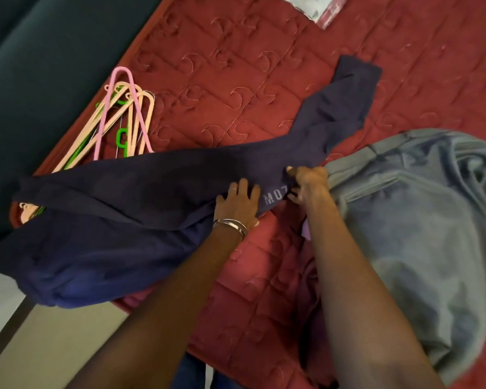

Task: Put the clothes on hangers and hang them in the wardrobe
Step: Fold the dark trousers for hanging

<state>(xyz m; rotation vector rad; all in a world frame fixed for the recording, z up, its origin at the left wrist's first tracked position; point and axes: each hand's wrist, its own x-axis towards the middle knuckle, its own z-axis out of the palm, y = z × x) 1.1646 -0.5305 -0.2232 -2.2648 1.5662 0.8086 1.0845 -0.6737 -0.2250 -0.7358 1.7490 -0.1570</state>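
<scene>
A dark navy garment (152, 189) with pale lettering lies stretched across the red quilted bed (236, 80), one end hanging off the left edge. My left hand (237, 200) lies flat on it, fingers straight, with bracelets on the wrist. Just to the right, my right hand (306, 182) pinches a fold of the navy cloth beside the lettering. A bunch of plastic hangers (124, 122), peach, pink and green, lies at the bed's left edge, partly under the navy garment.
A grey garment (418, 226) lies crumpled to the right of my hands. Purple cloth (312, 290) shows under my right forearm. A dark panel (40, 66) stands left of the bed, with pale floor (54, 346) below.
</scene>
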